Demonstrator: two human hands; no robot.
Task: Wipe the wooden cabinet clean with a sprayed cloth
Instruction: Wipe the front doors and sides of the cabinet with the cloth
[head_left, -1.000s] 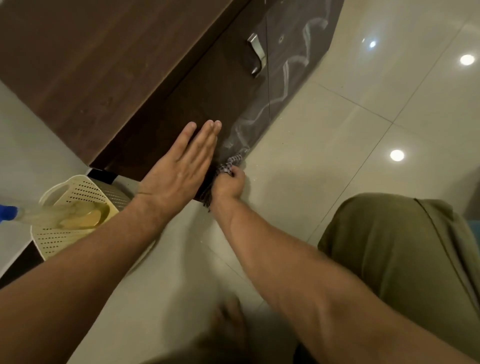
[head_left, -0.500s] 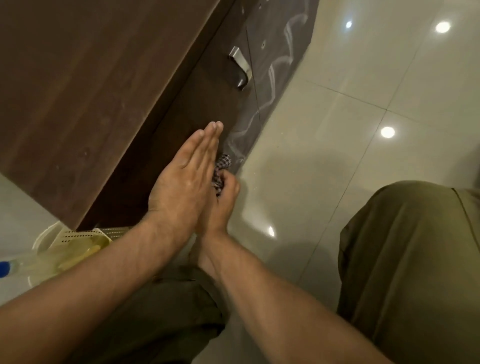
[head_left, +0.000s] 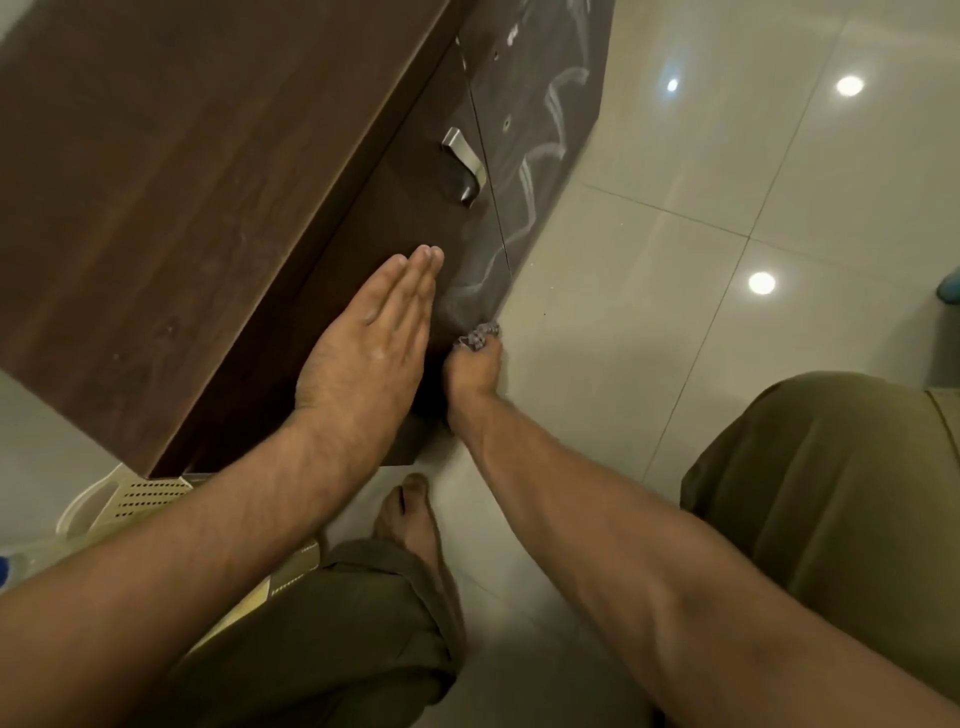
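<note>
The dark wooden cabinet (head_left: 171, 197) fills the upper left, seen from above. Its door carries a metal handle (head_left: 464, 165) and pale wet streaks near the bottom. My left hand (head_left: 369, 343) lies flat against the lower door, fingers straight and together. My right hand (head_left: 474, 367) is closed around a bunched checked cloth (head_left: 478, 335), pressed at the door's bottom edge where it meets the floor. Most of the cloth is hidden inside my fist.
A cream perforated basket (head_left: 140, 499) sits on the floor left of the cabinet, partly behind my left forearm. My bare foot (head_left: 408, 525) and olive trouser knees (head_left: 831, 493) are low in view. The glossy tiled floor (head_left: 701, 249) stretches to the right.
My right hand with the cloth has moved down the door to its bottom edge. My left hand stays flat on the door. The camera has shifted, showing my foot.
</note>
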